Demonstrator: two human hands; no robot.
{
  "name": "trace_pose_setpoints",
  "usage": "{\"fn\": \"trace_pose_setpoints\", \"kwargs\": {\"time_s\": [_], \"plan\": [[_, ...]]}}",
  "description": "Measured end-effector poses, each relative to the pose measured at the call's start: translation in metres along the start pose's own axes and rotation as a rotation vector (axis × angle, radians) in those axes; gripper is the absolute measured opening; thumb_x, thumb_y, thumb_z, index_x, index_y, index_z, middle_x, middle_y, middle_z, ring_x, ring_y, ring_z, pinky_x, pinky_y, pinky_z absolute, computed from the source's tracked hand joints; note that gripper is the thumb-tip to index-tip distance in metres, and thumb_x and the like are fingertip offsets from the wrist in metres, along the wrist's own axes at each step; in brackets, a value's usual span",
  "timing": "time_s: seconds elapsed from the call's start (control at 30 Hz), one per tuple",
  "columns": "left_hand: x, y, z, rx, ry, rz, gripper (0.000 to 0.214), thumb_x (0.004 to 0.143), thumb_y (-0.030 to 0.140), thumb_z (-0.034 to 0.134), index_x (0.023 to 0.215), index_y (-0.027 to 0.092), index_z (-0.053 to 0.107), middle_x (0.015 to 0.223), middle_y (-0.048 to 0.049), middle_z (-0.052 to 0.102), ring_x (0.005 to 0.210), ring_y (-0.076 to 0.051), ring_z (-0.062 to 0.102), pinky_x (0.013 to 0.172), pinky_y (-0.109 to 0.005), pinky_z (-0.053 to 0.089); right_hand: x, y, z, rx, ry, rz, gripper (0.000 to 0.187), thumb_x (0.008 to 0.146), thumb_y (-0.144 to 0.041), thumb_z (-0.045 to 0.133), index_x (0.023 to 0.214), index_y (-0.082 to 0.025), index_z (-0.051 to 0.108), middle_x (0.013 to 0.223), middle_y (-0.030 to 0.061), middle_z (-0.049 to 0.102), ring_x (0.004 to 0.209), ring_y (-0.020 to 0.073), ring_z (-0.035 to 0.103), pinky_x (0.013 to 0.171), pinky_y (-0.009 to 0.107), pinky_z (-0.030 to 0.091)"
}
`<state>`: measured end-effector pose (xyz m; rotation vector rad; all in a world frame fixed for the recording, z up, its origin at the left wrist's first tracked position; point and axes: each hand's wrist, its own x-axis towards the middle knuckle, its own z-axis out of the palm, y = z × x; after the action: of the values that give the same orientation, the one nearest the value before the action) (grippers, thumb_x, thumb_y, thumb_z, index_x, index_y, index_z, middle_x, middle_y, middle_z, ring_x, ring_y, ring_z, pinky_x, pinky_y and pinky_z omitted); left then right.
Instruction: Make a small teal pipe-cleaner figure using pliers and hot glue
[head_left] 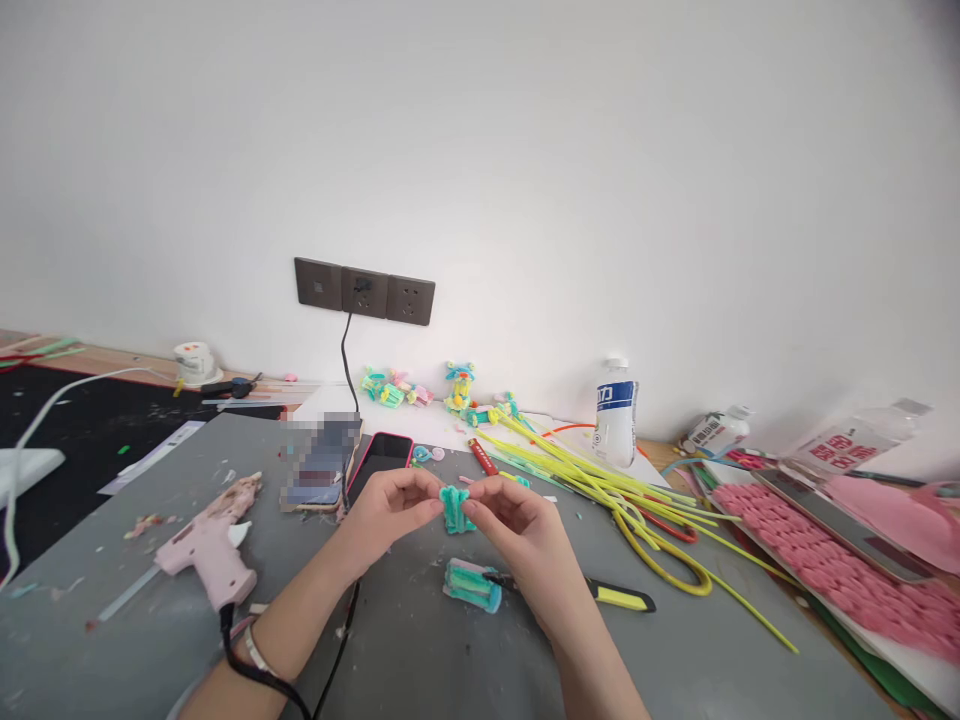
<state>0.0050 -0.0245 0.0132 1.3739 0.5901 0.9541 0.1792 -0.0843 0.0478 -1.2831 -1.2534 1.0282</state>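
My left hand (390, 510) and my right hand (517, 525) meet above the grey table (420, 650), both pinching a small teal pipe-cleaner piece (454, 508) between fingertips. Below the hands, on the table, lies a second teal and pink pipe-cleaner bundle (472, 586). A yellow and black cutter (619, 597) lies just right of it, partly hidden by my right wrist.
A pink glue gun (214, 545) rests at the left, its black cord crossing my left wrist. Two phones (352, 465) lie behind the hands. Yellow pipe cleaners (600, 475), a white bottle (615, 410), pink knitted strips (832, 575) and small finished figures (420, 390) fill the right and back.
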Motion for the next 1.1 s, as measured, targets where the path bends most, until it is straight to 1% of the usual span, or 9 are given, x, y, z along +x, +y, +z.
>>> {"fn": "trace_pose_setpoints", "kwargs": {"time_s": [0.07,0.2,0.33,0.53,0.87,1.1], "plan": [[0.000,0.000,0.000,0.003,0.006,0.007,0.018,0.082,0.032,0.072,0.075,0.016,0.066,0.077,-0.0011,0.060,0.072,-0.014,0.051,0.068,-0.024,0.041,0.000,0.000,0.002,0.002,0.029,-0.014,0.024,0.075,-0.041,0.071,0.081,-0.018,0.068,0.081,0.0058,0.070,0.077,0.0210,0.063,0.067,0.031,0.047],[0.000,0.001,0.001,0.000,0.011,0.022,0.018,0.082,0.031,0.071,0.074,0.016,0.066,0.076,-0.0003,0.059,0.071,-0.013,0.050,0.068,-0.024,0.042,-0.002,0.000,0.007,-0.017,0.097,-0.036,0.020,0.075,-0.038,0.070,0.077,-0.018,0.067,0.080,0.0065,0.070,0.077,0.0216,0.063,0.066,0.031,0.048],[0.001,0.001,0.001,-0.003,0.023,0.040,0.017,0.083,0.031,0.070,0.075,0.016,0.066,0.077,-0.0003,0.060,0.072,-0.013,0.052,0.069,-0.024,0.044,-0.004,0.000,0.009,-0.009,0.118,-0.039,0.020,0.074,-0.038,0.070,0.078,-0.019,0.070,0.079,0.0067,0.072,0.072,0.0204,0.064,0.064,0.030,0.051],[0.001,-0.002,0.000,0.011,0.036,0.063,0.017,0.083,0.031,0.070,0.078,0.015,0.067,0.081,-0.0025,0.063,0.077,-0.015,0.055,0.072,-0.025,0.046,-0.004,0.001,0.012,-0.016,0.155,-0.059,0.020,0.070,-0.037,0.075,0.077,-0.019,0.069,0.080,0.0074,0.073,0.069,0.0202,0.066,0.063,0.030,0.055],[0.001,-0.001,0.001,0.055,0.064,0.101,0.017,0.082,0.031,0.070,0.075,0.016,0.066,0.080,-0.0026,0.062,0.076,-0.015,0.056,0.071,-0.025,0.047,-0.005,0.001,0.014,-0.051,0.174,-0.100,0.018,0.072,-0.036,0.073,0.072,-0.018,0.068,0.071,0.0050,0.070,0.063,0.0187,0.066,0.058,0.027,0.054],[0.001,0.001,0.002,0.099,0.061,0.121,0.015,0.080,0.029,0.070,0.074,0.016,0.065,0.079,-0.0032,0.062,0.074,-0.016,0.056,0.069,-0.027,0.048,-0.005,0.000,0.014,-0.070,0.165,-0.106,0.018,0.075,-0.036,0.071,0.074,-0.018,0.069,0.074,0.0056,0.071,0.066,0.0187,0.066,0.059,0.027,0.054]]}}
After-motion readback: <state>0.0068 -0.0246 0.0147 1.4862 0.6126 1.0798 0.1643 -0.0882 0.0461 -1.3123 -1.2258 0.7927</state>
